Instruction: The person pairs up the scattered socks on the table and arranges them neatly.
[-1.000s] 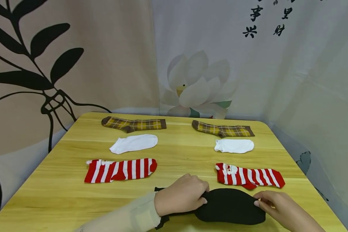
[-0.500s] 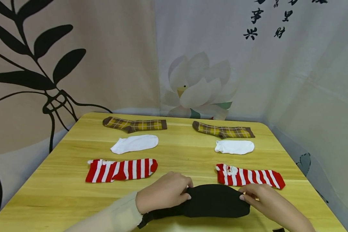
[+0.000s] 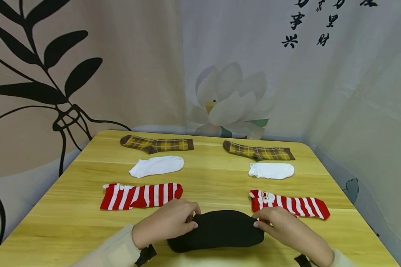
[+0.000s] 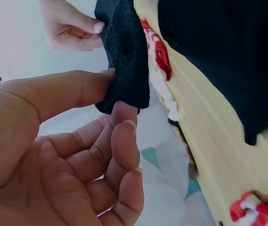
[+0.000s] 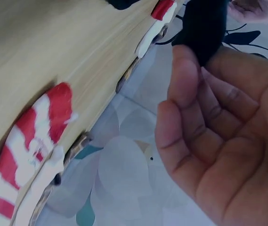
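A black piece of soft cloth with a curved top edge is held up over the table's near side; its exact kind is unclear. My left hand pinches its upper left edge between thumb and forefinger. At its right end my right hand pinches the cloth too. The left wrist view shows the held black cloth and more black material at the right. Just behind the hands lie two red-and-white striped socks, the left one flat and the right one partly behind my right hand.
Farther back on the wooden table lie a left white sock and a right white sock. Behind them are a left plaid sock and a right plaid sock. A printed curtain hangs past the far edge.
Both hands have moved left, carrying the black cloth from the right of the near side toward the middle. The right hand now covers part of the right striped sock.
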`<state>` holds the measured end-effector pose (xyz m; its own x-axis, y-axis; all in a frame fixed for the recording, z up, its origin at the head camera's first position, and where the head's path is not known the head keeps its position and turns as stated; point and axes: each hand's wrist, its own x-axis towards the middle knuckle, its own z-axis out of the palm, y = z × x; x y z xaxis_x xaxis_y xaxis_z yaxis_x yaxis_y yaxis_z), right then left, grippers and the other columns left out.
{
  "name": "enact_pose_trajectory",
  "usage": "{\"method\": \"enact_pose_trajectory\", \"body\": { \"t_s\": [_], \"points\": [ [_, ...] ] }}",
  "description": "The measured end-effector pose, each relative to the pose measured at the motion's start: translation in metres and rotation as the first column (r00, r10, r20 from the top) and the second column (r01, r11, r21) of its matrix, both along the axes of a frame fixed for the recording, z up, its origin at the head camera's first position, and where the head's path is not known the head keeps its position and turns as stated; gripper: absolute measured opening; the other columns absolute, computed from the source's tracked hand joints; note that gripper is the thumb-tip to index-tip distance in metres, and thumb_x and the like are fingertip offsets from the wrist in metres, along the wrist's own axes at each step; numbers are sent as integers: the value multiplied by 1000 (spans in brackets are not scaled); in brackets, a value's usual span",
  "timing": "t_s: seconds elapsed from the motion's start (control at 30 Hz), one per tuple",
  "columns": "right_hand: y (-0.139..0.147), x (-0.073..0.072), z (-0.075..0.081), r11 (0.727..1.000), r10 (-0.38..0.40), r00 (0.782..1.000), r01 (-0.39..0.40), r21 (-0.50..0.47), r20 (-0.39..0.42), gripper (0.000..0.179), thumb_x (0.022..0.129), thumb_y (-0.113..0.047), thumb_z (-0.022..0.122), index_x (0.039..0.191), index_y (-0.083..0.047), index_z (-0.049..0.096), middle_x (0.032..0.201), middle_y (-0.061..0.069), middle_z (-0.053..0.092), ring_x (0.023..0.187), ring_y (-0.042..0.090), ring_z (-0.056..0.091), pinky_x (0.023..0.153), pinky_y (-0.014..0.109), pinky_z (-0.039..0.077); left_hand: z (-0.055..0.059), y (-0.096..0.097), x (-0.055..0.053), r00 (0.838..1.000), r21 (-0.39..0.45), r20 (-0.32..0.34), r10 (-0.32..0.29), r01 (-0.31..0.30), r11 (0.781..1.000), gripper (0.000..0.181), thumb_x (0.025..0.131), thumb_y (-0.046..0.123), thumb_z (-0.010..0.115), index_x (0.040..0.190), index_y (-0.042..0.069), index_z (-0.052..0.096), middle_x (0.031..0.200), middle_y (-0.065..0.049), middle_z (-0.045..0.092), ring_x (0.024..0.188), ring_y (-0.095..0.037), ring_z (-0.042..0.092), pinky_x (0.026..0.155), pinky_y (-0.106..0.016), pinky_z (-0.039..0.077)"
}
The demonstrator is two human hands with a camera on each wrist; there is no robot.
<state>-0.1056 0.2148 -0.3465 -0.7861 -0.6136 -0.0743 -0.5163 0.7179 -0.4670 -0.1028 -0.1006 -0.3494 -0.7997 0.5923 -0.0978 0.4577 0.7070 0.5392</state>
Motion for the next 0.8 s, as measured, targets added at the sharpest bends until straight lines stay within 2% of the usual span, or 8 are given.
{"method": "enact_pose_trajectory", "body": {
  "t_s": [0.23,0.43,0.67,0.8],
  "points": [
    [-19,-5,-3,999,37,999,-37,-4,-2,13,87,-14,68,98,-7,71,84,-7,68,65,-5,46,57,18,43,-7,-16,2,998,-27,25,58,-57,998,22,85,20,73,104,11,67,69,11,53,62,-3,47,59,-21,42],
    [-34,-9,-6,997,79,996,-78,16,-34,15,87,-13,69,99,-5,72,90,-2,71,70,-5,52,60,17,46,-10,-26,2,992,-42,46,119,-118,992,21,83,18,73,102,13,65,71,10,54,63,-6,48,58,-24,42],
    [-43,-13,-13,996,84,996,-84,11,34,15,88,-13,68,99,-4,72,89,-1,72,67,-5,51,59,16,45,-15,-34,0,990,-55,61,129,-126,991,21,83,16,73,101,13,63,71,9,53,62,-7,47,58,-24,41],
    [-46,-14,-19,995,94,995,-94,19,22,14,88,-13,68,98,-5,72,88,-2,72,67,-4,50,59,17,45,-20,-36,0,987,-62,76,141,-136,989,21,83,17,74,100,14,62,71,8,53,61,-8,47,58,-25,40]
  ]
}}
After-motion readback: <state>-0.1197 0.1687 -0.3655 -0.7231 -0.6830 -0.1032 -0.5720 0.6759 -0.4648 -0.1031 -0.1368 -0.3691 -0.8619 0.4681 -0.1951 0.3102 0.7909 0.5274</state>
